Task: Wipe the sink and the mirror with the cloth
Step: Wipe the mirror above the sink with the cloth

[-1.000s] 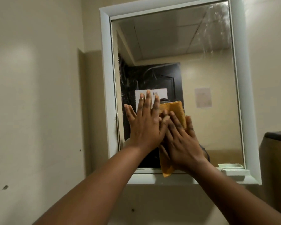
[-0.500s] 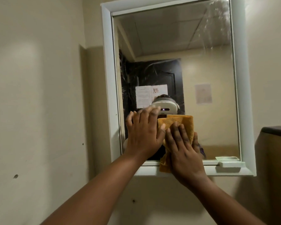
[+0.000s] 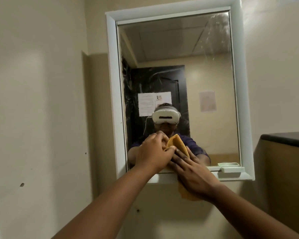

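Observation:
A white-framed mirror [image 3: 205,69] hangs on the beige wall ahead. An orange cloth [image 3: 230,144] is folded at the mirror's bottom edge, its lower end hanging below the frame's ledge. My left hand [image 3: 154,153] pinches the cloth's upper left fold with curled fingers. My right hand [image 3: 195,173] lies flat over the cloth, pressing it against the glass and ledge. Streaks show in the mirror's upper right corner. The sink is out of view.
A small pale soap dish [image 3: 232,169] sits on the frame's ledge at the right. A dark-topped cabinet [image 3: 286,138] stands against the wall to the right. The wall at the left has small holes [image 3: 22,184].
Both hands and the cloth have slid down from the mirror's middle to its bottom edge. My left hand went from flat on the glass to pinching the cloth's fold.

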